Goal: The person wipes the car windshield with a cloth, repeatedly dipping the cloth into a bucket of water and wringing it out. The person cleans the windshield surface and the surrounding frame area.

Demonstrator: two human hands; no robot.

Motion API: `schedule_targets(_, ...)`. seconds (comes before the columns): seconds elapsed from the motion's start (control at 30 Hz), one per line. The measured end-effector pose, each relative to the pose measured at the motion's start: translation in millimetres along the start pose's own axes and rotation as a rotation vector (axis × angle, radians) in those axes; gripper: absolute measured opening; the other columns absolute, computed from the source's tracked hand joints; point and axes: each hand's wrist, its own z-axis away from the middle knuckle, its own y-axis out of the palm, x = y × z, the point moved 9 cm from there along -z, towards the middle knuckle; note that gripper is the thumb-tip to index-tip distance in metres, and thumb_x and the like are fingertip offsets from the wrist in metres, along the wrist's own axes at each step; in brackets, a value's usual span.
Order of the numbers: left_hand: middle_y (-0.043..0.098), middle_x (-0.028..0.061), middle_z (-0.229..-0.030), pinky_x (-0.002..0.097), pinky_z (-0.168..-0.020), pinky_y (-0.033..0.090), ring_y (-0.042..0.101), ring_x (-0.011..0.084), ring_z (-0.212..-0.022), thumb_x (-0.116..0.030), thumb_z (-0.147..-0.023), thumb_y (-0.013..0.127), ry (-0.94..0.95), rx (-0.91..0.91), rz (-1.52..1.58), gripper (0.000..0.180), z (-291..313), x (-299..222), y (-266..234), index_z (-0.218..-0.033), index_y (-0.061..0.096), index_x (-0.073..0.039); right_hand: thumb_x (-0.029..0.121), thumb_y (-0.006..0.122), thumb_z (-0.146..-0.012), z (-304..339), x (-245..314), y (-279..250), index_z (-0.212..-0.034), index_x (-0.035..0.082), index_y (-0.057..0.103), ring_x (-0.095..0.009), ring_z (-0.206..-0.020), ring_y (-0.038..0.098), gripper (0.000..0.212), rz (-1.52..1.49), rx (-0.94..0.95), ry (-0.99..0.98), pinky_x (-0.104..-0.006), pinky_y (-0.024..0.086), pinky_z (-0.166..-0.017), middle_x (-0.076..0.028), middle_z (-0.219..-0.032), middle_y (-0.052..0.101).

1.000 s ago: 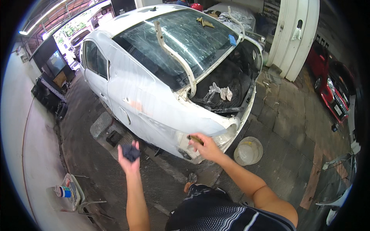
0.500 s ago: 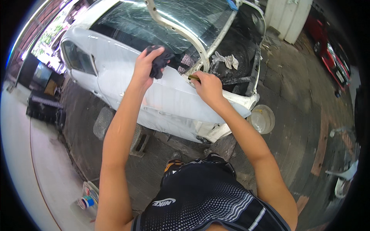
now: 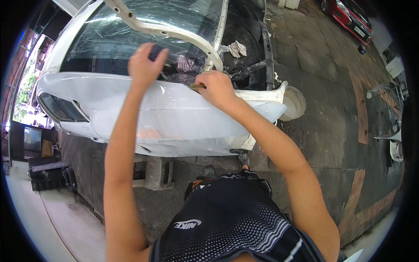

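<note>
My left hand is closed around a dark cloth, mostly hidden by the fingers, over the lower edge of the film-covered car window. Pinched in my right hand is a thin, flat, olive-yellow piece; its kind is not clear. That hand lies at the upper edge of the light grey car body panel, just below a curved white metal bar with holes in it.
Pale crumpled rags lie in the open rear compartment of the car. A round bucket stands by the car's rear corner. Below the panel is a grey stool. A red car is parked at the far right.
The view has shifted, so the red car and more floor show. My left hand has moved left and away from the right hand, with the cloth. The right hand still holds the olive-yellow piece.
</note>
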Motion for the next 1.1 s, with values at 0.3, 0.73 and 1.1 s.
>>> schedule_targets(0.3, 0.070, 0.0063, -0.098, 0.0413, -0.072, 0.058, 0.072, 0.0311, -0.085, -0.027, -0.091, 0.080, 0.099, -0.088, -0.212, 0.022, 4.0, 30.7, -16.6, -0.103, 0.073, -0.011, 0.015, 0.080, -0.083, -3.7, 3.3, 3.7, -0.085, 0.008, 0.073, -0.032, -0.086, 0.070, 0.010, 0.008, 0.033, -0.175, -0.0446, 0.056, -0.075, -0.007, -0.087, 0.072)
schedule_targets(0.73, 0.069, 0.0035, -0.099, 0.0426, -0.070, 0.058, 0.072, 0.0297, -0.087, -0.029, -0.090, 0.080, 0.034, -0.095, -0.199, 0.020, 8.3, 35.4, -19.5, -0.102, 0.072, -0.014, 0.014, 0.075, -0.098, 39.6, -12.4, -49.1, -0.126, 0.005, 0.062, -0.034, -0.096, 0.074, 0.032, -0.150, 0.049, 0.229, -0.0424, 0.057, -0.083, -0.016, -0.104, 0.074)
schedule_targets(1.1, 0.069, 0.0018, -0.102, 0.0433, -0.071, 0.058, 0.073, 0.0279, -0.090, -0.037, -0.090, 0.080, -0.002, -0.108, -0.215, 0.026, 9.2, 36.1, -20.0, -0.103, 0.073, -0.015, 0.006, 0.076, -0.092, 45.8, -12.7, -67.2, -0.111, 0.000, 0.073, -0.034, -0.091, 0.074, 0.020, -0.127, -0.154, 0.266, -0.0410, 0.058, -0.080, -0.017, -0.103, 0.073)
